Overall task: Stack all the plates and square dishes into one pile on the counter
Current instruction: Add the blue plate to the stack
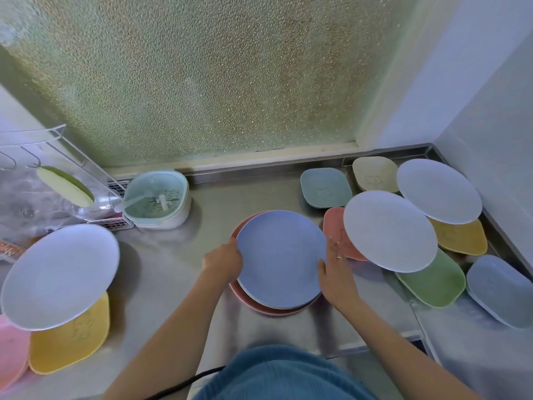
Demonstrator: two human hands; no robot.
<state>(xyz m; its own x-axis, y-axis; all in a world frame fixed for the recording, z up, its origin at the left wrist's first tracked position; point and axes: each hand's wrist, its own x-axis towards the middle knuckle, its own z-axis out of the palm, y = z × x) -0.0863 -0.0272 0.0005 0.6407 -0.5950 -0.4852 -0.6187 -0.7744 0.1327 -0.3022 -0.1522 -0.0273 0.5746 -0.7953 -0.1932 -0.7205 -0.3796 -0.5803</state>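
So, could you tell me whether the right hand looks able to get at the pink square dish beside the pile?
Probably yes. The right hand is right next to the pink square dish, but a white plate rests over most of it, so only its near edge is free.

Mint-green strainer basket [157, 199], clear wire rack [57, 157], frosted window [202, 76], black cable [184, 383]

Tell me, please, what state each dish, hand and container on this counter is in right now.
Blue round plate: on the centre pile, above a red plate.
Left hand: gripping the blue plate's left edge.
Right hand: open, flat against its right edge.
White plate: tilted, resting on a pink dish and a green dish.
Strainer basket: upright, uncovered.
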